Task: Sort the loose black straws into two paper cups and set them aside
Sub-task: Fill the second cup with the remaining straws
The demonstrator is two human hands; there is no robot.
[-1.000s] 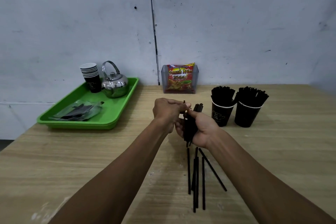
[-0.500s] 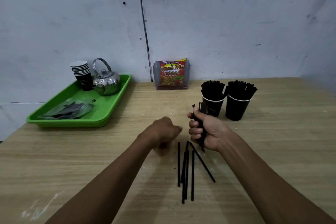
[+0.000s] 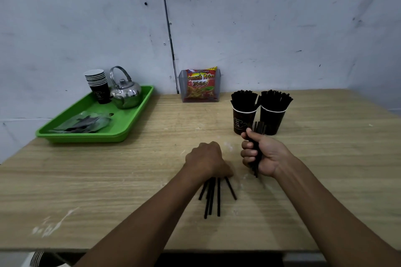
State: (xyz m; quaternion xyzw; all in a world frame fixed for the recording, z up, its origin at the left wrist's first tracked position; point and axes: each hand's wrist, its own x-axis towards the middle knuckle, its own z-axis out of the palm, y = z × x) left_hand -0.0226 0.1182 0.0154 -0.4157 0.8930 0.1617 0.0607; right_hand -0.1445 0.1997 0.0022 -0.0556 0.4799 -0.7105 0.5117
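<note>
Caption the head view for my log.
Right hand grips a straw bundle; left hand reaches loose straws.

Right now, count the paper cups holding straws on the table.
2. The left straw cup and the right straw cup stand side by side behind the right hand. The empty stacked cups on the green tray aren't counted.

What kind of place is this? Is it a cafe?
Maybe a drinks-stall prep corner: stacked paper cups and a metal kettle share a green tray, beside two cups full of black straws.
</note>
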